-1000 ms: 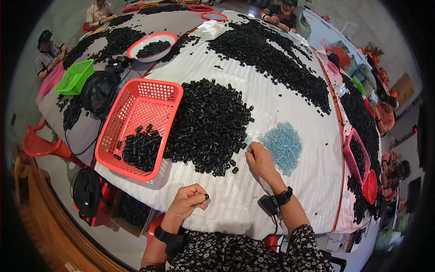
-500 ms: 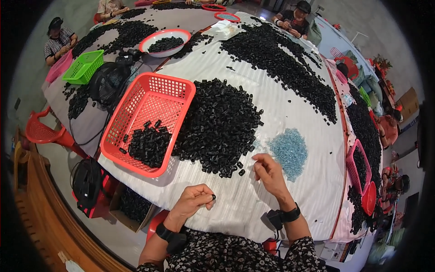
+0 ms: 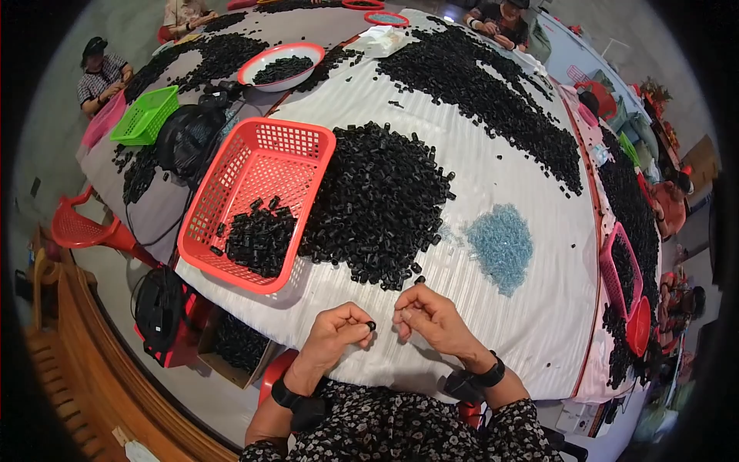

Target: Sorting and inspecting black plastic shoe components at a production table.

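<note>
My left hand (image 3: pixel 335 335) is closed in a pinch over the white cloth, holding a small black cylindrical plastic piece (image 3: pixel 372 326) at its fingertips. Close beside it on the right, my right hand (image 3: pixel 435 323) has its thumb and fingers pressed together; what they hold, if anything, is too small to make out. Beyond the hands lies a large heap of black pieces (image 3: pixel 381 200). To its right is a smaller pile of clear bluish pieces (image 3: pixel 500 250). A red perforated basket (image 3: pixel 289 125) left of the heap contains more black pieces (image 3: pixel 262 239).
A white bowl with a red rim (image 3: pixel 281 65) and a green basket (image 3: pixel 145 115) stand at the far left. More black pieces (image 3: pixel 477 92) spread across the far cloth. A pink basket (image 3: pixel 620 269) stands at right. Other people sit around the table.
My right hand has moved left and nearer, from beside the bluish pile to close by my left hand. My left hand still holds the black piece. The whole view has shifted slightly.
</note>
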`<state>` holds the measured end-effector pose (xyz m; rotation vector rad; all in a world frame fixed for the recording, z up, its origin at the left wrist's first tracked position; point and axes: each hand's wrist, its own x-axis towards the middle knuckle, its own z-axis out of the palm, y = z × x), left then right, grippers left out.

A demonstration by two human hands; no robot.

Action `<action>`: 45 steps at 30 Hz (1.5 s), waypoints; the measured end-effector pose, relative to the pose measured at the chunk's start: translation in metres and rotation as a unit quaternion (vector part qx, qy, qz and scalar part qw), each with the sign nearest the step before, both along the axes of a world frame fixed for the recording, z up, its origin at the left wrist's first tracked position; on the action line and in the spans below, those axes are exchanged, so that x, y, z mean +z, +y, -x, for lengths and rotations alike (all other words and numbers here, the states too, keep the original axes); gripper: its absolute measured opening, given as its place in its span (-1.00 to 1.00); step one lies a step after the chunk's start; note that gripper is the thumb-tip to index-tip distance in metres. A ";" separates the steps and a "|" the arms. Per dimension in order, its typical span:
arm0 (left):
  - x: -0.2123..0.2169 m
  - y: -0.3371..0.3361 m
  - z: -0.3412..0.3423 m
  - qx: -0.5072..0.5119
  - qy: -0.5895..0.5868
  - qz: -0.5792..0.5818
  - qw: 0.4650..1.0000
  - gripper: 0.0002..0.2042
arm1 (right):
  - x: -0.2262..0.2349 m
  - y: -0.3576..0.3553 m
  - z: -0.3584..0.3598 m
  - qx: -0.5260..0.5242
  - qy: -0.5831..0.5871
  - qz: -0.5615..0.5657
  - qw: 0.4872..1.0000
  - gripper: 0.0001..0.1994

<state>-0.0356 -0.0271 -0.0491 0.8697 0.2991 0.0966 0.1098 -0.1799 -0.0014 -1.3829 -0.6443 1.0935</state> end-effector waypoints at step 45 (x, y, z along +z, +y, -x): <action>-0.027 0.009 0.001 0.007 0.002 0.006 1.000 -0.92 | -0.047 0.042 -0.007 -0.017 -0.623 0.070 0.779 -0.91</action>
